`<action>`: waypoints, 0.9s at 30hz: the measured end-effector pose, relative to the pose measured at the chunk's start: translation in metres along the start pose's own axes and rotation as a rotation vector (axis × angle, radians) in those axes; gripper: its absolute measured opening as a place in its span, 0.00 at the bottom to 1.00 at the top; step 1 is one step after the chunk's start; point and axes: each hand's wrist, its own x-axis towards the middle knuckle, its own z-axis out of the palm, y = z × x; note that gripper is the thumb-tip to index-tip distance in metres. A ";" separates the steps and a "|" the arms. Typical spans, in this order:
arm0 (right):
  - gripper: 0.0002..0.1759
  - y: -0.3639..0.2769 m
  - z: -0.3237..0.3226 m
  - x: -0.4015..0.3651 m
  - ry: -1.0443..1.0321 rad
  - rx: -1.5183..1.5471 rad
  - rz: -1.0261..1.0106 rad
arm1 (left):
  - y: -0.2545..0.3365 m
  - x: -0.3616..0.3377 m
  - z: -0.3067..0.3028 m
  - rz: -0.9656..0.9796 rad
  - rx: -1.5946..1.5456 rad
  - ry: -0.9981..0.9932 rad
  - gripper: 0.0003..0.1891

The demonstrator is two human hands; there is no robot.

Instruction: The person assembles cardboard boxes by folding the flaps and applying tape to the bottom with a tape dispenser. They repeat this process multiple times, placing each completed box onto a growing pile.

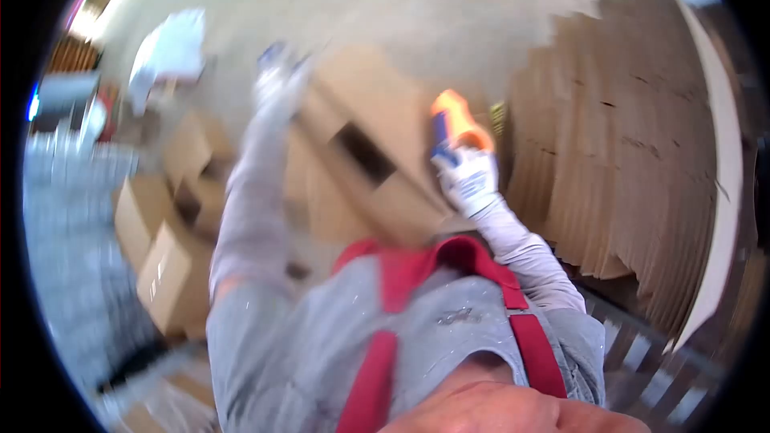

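Note:
A brown cardboard box (377, 136) is held up in front of me, with a dark opening in its side. My left hand (277, 80), in a light glove, grips the box's upper left corner. My right hand (469, 180), gloved in white and blue, is closed around an orange and blue tape dispenser (455, 122) pressed against the box's right edge. The picture is blurred by motion. My grey shirt and red straps fill the bottom of the view.
Several folded cardboard boxes (164, 248) lie stacked on the floor at the left. A large pile of flat cardboard sheets (626, 152) stands at the right. White paper (168, 56) lies on the pale floor at upper left.

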 end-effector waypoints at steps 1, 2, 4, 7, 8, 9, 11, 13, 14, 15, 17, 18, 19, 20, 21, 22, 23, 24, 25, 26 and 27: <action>0.12 -0.004 0.002 0.000 -0.023 0.053 0.017 | 0.003 0.009 0.029 -0.042 0.196 -0.117 0.36; 0.14 -0.004 0.000 0.002 0.113 0.130 -0.015 | 0.024 0.006 0.048 -0.172 0.333 -0.176 0.39; 0.18 0.001 -0.016 0.000 0.009 0.243 0.047 | 0.028 0.004 0.060 -0.111 0.323 -0.175 0.37; 0.21 0.003 -0.040 0.008 0.027 0.731 0.236 | 0.024 0.001 0.060 -0.119 0.216 -0.223 0.35; 0.19 -0.002 -0.054 0.017 0.059 0.991 0.239 | 0.026 0.001 0.058 -0.121 0.170 -0.284 0.34; 0.17 -0.021 -0.068 0.028 0.155 1.390 0.323 | 0.028 0.002 0.060 -0.125 0.164 -0.279 0.34; 0.16 -0.045 -0.061 0.034 0.219 1.647 0.362 | 0.027 -0.003 0.067 -0.108 0.235 -0.224 0.33; 0.16 -0.053 -0.016 0.027 0.090 1.322 0.280 | 0.027 -0.006 0.067 -0.139 0.276 -0.252 0.32; 0.16 -0.057 0.006 0.024 0.041 1.161 0.231 | 0.020 -0.005 0.073 -0.115 0.199 -0.246 0.30; 0.16 -0.052 0.025 0.023 -0.037 1.404 0.292 | 0.010 -0.001 0.079 -0.087 0.128 -0.233 0.29; 0.15 -0.040 0.050 0.023 -0.155 1.768 0.291 | -0.017 0.005 0.063 -0.024 0.079 -0.239 0.29; 0.15 -0.039 0.048 0.016 -0.144 1.844 0.263 | -0.010 -0.003 0.040 -0.059 -0.351 -0.120 0.30; 0.15 -0.028 0.062 0.007 -0.128 1.630 0.236 | -0.005 -0.005 0.025 -0.087 -0.779 0.028 0.31; 0.14 -0.033 0.058 0.012 -0.109 1.721 0.277 | -0.005 -0.012 0.022 -0.019 -0.787 0.118 0.26; 0.14 -0.036 0.049 0.012 -0.104 1.805 0.328 | -0.006 -0.019 0.019 0.050 -0.787 0.207 0.23; 0.14 -0.032 0.050 0.009 -0.116 1.800 0.326 | -0.004 -0.024 0.010 -0.245 -0.985 -0.387 0.23; 0.14 -0.029 0.056 0.007 -0.112 1.719 0.284 | 0.000 -0.025 0.000 -0.529 -1.112 -1.003 0.23; 0.13 -0.029 0.060 0.004 -0.106 1.638 0.253 | 0.015 -0.033 -0.008 -0.426 -1.021 -1.043 0.23; 0.13 -0.030 0.057 0.002 -0.104 1.637 0.263 | 0.029 -0.038 -0.010 -0.324 -0.933 -1.081 0.24; 0.13 -0.029 0.050 0.001 -0.136 1.627 0.256 | 0.034 -0.035 -0.003 -0.205 -0.698 -1.124 0.22; 0.13 -0.026 0.046 0.003 -0.167 1.616 0.236 | 0.038 -0.034 -0.009 -0.138 -0.633 -1.052 0.19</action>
